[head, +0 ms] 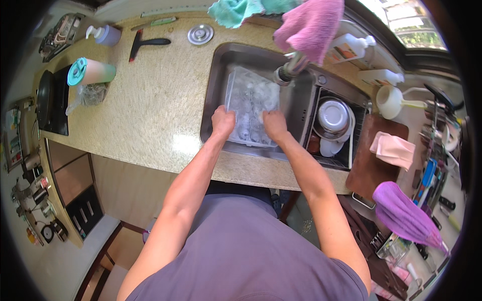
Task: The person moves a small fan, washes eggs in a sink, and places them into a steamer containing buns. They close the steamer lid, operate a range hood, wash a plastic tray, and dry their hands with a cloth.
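In the left basin of a stainless steel sink [219, 75] sits a clear plastic container [250, 98] with sudsy water in it. My left hand [223, 121] is closed around the container's left side. At the opposite side, my right hand [274, 124] has its fingers curled; it seems to grip something pale at the container's right edge, but whether that is the rim or a separate thing cannot be told. The faucet [283, 75] stands behind the container, with a pink cloth [310, 28] draped over it. What lies under the suds is not clear.
Steel bowls [334, 114] fill the rack on the right, beside a brown cutting board [376, 169] and folded pink cloth [393, 149]. On the left counter are a squeegee [150, 42], a knife [160, 22], a sink strainer [200, 34], a tumbler [96, 72] and a pump bottle [107, 35].
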`<state>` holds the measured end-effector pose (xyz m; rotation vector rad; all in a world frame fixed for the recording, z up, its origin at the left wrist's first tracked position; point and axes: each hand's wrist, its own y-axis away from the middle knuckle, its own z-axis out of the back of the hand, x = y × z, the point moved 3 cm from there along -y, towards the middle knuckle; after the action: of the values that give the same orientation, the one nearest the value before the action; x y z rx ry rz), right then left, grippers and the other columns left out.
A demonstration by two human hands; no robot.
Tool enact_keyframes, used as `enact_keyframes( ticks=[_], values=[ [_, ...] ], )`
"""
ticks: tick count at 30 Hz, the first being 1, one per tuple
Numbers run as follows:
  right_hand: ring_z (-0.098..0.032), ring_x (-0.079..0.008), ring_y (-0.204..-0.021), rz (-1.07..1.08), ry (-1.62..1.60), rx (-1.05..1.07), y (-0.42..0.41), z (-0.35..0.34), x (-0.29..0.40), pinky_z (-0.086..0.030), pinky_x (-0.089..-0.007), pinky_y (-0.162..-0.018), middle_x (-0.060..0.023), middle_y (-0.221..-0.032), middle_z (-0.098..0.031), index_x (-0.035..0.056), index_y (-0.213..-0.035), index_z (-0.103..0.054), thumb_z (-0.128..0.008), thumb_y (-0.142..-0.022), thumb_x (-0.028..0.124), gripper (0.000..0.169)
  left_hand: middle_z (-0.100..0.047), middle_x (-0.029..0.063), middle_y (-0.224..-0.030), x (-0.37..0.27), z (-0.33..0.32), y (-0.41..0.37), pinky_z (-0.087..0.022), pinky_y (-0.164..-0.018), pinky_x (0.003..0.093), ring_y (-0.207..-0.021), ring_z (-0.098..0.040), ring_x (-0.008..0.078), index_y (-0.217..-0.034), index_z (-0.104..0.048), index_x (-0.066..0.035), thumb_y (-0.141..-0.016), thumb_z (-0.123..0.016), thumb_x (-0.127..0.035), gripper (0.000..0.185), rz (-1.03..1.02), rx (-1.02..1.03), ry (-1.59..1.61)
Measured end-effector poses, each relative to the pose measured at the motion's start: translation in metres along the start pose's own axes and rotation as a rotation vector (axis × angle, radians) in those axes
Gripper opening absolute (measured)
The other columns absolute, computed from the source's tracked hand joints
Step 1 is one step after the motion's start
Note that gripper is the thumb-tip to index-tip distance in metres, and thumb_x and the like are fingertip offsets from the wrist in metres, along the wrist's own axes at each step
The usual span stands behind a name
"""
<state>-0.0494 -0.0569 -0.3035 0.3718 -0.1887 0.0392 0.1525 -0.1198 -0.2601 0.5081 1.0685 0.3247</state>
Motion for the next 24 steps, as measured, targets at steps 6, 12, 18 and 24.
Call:
enact_keyframes(
  ticks=[6, 12, 18, 24],
  values=[
    [-0.064, -0.0396, -0.094, -0.162, -0.352, 0.18, 0.046, 0.044, 0.017, -0.051, -0.0478, -0.08, -0.0206, -0.097, -0.069, 0.0024, -0.096, -0.064, -0.056, -0.082, 0.009, 0.018, -0.066, 0.0172, -0.091, -0.006, -0.007, 0.002, -0.051, -0.063, 0.0391, -0.074, -0.065, 0.0259, -0.098, -0.065, 0.008, -0.081, -0.058, -0.01, 0.026, 0.167, 0.055, 0.136],
    [-0.064, -0.0322, -0.097, -0.024, -0.836, 0.218, 0.05, 0.087, 0.034, -0.049, -0.0395, -0.085, -0.0173, -0.102, -0.069, 0.0052, -0.118, -0.064, -0.067, -0.083, 0.029, 0.042, -0.064, 0.0228, -0.109, 0.052, -0.003, -0.022, -0.052, -0.08, 0.0529, -0.096, -0.066, 0.0335, -0.106, -0.059, 0.012, -0.087, -0.058, -0.012, 0.031, 0.567, 0.145, 0.585],
    [-0.062, -0.0216, -0.094, 0.221, -0.764, 0.257, 0.054, 0.12, 0.015, -0.048, -0.0336, -0.084, -0.01, -0.1, -0.069, 0.0033, -0.114, -0.064, -0.078, -0.076, 0.027, 0.047, -0.057, 0.0216, -0.133, 0.013, -0.014, 0.01, -0.048, -0.097, 0.0502, -0.118, -0.06, 0.0341, -0.129, -0.048, 0.009, -0.095, -0.056, -0.022, 0.047, 0.882, 0.454, 0.857],
    [-0.06, -0.0156, -0.091, 0.129, -0.864, 0.455, 0.014, 0.13, 0.008, -0.048, -0.0312, -0.081, -0.0056, -0.099, -0.068, 0.0032, -0.114, -0.064, -0.081, -0.073, 0.02, 0.047, -0.072, 0.0153, -0.086, -0.031, 0.019, 0.027, -0.051, -0.075, 0.0377, -0.085, -0.068, 0.0256, -0.086, -0.07, -0.001, -0.091, -0.063, -0.043, 0.043, -0.078, 0.199, -0.055]
  ],
)
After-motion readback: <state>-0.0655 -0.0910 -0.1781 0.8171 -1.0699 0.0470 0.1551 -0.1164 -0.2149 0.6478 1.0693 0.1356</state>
